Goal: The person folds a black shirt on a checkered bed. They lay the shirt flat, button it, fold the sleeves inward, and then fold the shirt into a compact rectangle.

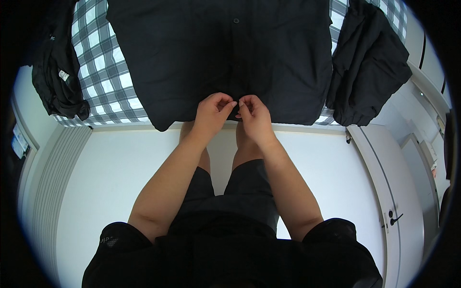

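Observation:
A black button-up shirt (169, 61) lies spread out before me, its hem towards me and its button placket running down the middle. One dark button (236, 21) shows clearly on the placket. Near the bottom of that front strip, my left hand (215, 111) pinches the cloth between thumb and fingers. My right hand (254, 117) pinches it just to the right, the two sets of fingertips almost meeting. Whatever sits between the fingertips is too small and dark to make out.
Under the shirt is a grey-and-white checked cloth (104, 68) on a raised surface. Crumpled black clothing (59, 82) with a white tag lies at its left. Another folded black garment (367, 68) hangs over the right edge. A white door (407, 216) with a black handle stands right.

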Demonstrator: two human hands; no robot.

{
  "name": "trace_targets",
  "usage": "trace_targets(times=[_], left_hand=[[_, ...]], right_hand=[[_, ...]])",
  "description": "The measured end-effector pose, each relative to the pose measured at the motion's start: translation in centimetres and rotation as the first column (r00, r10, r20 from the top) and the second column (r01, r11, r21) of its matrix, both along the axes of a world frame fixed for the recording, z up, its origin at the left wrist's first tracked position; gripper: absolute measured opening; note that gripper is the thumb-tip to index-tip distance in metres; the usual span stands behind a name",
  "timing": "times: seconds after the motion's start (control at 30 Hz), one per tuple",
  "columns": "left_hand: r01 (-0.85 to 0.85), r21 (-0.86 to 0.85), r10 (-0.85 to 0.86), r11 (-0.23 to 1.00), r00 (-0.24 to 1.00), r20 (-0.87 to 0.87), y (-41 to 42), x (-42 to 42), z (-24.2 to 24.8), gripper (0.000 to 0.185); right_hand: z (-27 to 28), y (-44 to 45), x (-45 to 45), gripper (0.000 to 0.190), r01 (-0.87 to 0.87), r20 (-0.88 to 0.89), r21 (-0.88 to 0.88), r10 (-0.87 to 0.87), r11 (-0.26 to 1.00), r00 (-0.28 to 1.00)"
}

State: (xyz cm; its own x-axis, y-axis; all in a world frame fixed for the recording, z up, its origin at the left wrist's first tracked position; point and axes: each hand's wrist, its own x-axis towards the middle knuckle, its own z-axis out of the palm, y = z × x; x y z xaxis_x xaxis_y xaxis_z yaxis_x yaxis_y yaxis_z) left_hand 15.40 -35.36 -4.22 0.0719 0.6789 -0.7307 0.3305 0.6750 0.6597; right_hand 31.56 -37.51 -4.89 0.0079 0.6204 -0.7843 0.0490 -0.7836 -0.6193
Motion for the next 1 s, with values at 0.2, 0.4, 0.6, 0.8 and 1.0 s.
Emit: trace_targets(times=[0.2, 0.4, 0.6, 0.8, 1.0], left_hand=[[0.128, 0.115, -0.122, 0.985, 0.991, -0.059, 0.5, 0.2, 0.7, 0.012], [0.108, 0.091, -0.103, 0.990, 0.993, -0.062, 0.8, 0.4, 0.8, 0.013], [0.157, 0.193, -0.115, 0.969, 0.970, -0.212, 1.1, 1.5, 1.5, 0.011], [0.111, 0.091, -0.108, 0.990, 0.993, -0.043, 1.2, 0.4, 0.7, 0.008], [0.125, -0.055, -0.123, 0.991, 0.992, 0.039, 1.9, -0.3, 0.7, 0.010]], right_hand=[[0.3, 1.7, 1.5, 0.014, -0.014, -0.122, -0.135, -0.002, 0.991, 0.993], [0.1, 1.9, 1.7, 0.010, 0.152, -0.214, -0.247, -0.207, 0.957, 0.955], [-0.1, 1.5, 1.1, 0.008, 0.257, -0.215, -0.235, -0.308, 0.937, 0.927], [0.2, 1.9, 1.8, 0.007, 0.272, -0.250, -0.312, -0.355, 0.910, 0.901], [0.4, 2.1, 2.5, 0.006, 0.261, -0.321, -0.417, -0.410, 0.871, 0.854]])
